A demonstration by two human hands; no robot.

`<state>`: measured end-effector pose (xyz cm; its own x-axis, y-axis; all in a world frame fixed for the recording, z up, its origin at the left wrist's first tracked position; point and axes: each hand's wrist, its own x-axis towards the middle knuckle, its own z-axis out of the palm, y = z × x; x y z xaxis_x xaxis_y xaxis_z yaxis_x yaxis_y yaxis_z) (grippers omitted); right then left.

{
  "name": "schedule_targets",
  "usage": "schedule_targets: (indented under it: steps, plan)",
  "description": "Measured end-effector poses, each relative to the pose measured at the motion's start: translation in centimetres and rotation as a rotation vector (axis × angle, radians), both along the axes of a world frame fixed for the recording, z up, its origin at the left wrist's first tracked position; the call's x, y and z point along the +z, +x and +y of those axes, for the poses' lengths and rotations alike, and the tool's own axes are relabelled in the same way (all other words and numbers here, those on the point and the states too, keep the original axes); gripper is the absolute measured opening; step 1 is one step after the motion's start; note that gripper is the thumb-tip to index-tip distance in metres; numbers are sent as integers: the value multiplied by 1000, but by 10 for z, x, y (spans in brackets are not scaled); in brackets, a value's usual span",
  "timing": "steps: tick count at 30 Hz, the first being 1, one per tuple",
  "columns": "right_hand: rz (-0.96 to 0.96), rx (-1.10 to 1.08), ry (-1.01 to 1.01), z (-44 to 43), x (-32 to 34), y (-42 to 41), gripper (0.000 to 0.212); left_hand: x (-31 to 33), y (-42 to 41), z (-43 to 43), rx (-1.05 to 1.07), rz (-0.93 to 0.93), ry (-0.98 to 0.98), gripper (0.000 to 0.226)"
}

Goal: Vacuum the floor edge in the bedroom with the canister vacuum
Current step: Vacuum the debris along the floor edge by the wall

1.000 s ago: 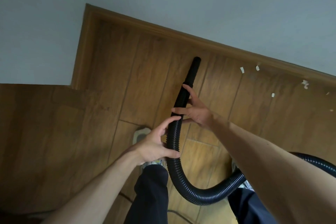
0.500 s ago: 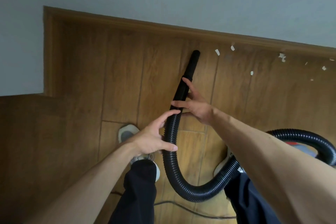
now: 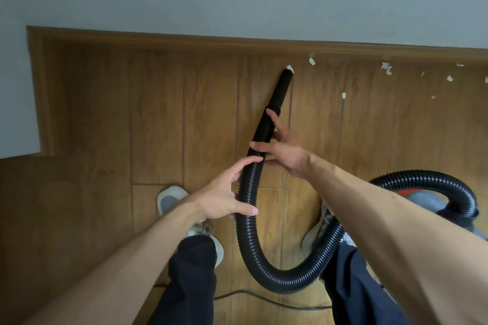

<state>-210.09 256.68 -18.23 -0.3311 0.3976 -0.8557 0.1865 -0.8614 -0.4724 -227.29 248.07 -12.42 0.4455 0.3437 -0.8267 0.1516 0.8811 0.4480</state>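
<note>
Curling round the ribbed hose (image 3: pixel 247 219): left hand (image 3: pixel 221 198), fingers (image 3: pixel 248 162) wrapped loosely, thumb underneath. Right hand (image 3: pixel 287 155) higher up, fingers (image 3: pixel 274 121) spread, thumb across the front, index stretched toward the cuff. (Spotter)

Nozzle position? (Logger)

Nozzle (image 3: pixel 281 90) tip touching the nearest paper scrap (image 3: pixel 290 68), just short of the skirting board (image 3: pixel 184 41). Canister vacuum (image 3: pixel 422 198) sits right, partly behind the arm. (Spotter)

Early in the edge pass, I'd judge; further scraps (image 3: pixel 386 68) lie rightward. Next calls for sliding the tip right along the board, kept low, hose slack fed forward. (Logger)
</note>
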Motion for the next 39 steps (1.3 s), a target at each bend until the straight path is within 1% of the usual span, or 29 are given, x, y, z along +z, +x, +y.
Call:
schedule_targets:
  steps: [7, 17, 26, 39]
  plan:
    - [8, -13, -7, 1, -2, 25, 98, -1, 22, 6, -33, -4, -4, 102]
    - [42, 40, -7, 3, -5, 25, 98, 3, 29, -1, 25, 17, -23, 103]
    - [22, 13, 36, 22, -6, 40, 98, -3, 42, 23, -33, 48, 21, 103]
    - [31, -39, 27, 36, -7, 79, 97, -4, 77, 45, -82, 37, 11, 103]
